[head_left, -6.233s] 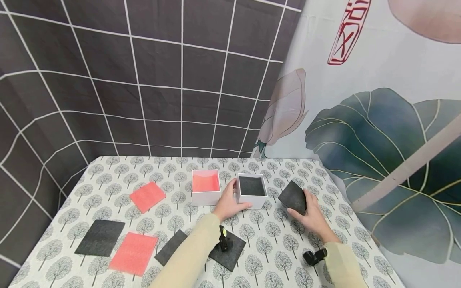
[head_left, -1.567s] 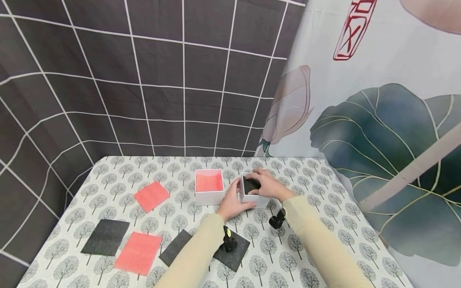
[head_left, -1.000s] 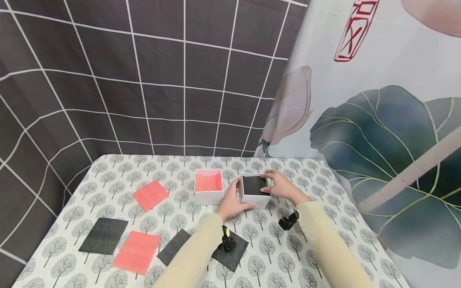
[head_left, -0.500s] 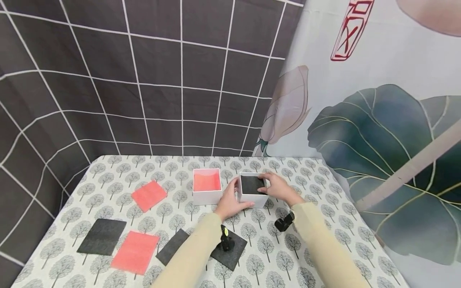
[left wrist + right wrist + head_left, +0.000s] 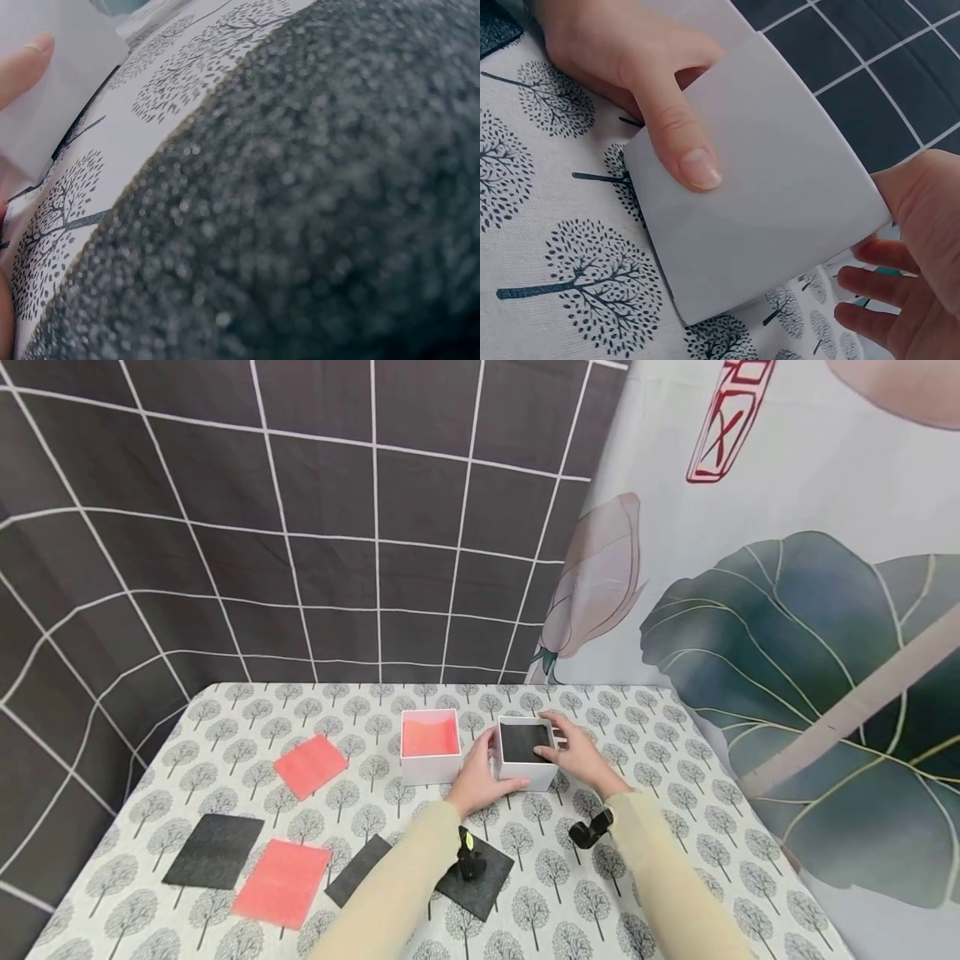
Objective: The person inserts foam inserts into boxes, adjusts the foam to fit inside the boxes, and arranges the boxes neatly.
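A white box point(image 5: 525, 775) with a black felt piece point(image 5: 519, 740) inside stands toward the back of the table. My left hand point(image 5: 478, 783) holds its left side, thumb across the front wall. At the right rim, my right hand point(image 5: 579, 752) has its thumb inside over the black felt and its fingers outside the wall. The right wrist view shows the box's smooth front, the left thumb on it, and the right thumb passing over the rim. Just left stands a second white box point(image 5: 431, 772) with coral-red felt point(image 5: 429, 737) inside.
Flat on the tree-print cloth point(image 5: 570, 893) lie two red felt squares point(image 5: 281, 883) and several black felt pieces point(image 5: 212, 852). One black square point(image 5: 480, 881) is below the left wrist camera, and another point(image 5: 356, 870) is partly behind the left sleeve. A dark grid curtain hangs behind.
The black piece held in my right hand at the right went into the right box. The right hand then drew back to the box's right rim. The left hand kept hold of the box.
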Motion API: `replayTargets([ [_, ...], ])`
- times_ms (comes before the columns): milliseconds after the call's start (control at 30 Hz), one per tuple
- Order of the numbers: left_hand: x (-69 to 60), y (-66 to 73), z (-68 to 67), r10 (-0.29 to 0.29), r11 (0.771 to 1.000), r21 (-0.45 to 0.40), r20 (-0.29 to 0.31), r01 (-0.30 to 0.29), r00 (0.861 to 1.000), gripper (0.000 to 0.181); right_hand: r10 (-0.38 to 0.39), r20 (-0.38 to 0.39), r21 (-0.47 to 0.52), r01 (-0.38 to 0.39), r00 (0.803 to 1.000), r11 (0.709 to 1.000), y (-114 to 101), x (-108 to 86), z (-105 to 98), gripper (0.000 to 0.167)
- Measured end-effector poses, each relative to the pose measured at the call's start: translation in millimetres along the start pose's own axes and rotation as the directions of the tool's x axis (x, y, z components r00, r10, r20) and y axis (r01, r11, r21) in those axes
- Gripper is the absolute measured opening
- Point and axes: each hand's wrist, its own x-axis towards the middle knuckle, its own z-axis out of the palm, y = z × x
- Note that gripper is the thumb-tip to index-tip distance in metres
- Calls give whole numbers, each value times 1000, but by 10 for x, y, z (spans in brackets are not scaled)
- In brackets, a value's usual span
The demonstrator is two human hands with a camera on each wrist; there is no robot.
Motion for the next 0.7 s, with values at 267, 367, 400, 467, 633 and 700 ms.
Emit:
replayTargets([
  [267,-31,82,-10,-1,996,90,-24,3,1000,116,45,-66,84,-40,997,996,131,-20,43,76],
  [367,-56,150,-37,1,998,63,-41,2,999,115,48,-83,131,-37,995,991,151,-49,61,77],
  [400,-70,176,-47,-2,999,51,-44,4,999,115,51,-90,143,-38,995,989,156,-60,68,76],
  [467,-115,236,-73,-24,999,25,-43,25,999,115,53,-97,164,-37,994,986,157,-84,73,75],
  [633,-282,375,-150,-102,994,37,0,102,995,115,66,-92,232,-43,994,972,145,-158,78,71],
  [700,-363,426,-185,-118,992,54,28,116,993,114,60,-88,272,-34,994,962,95,-214,72,69],
])
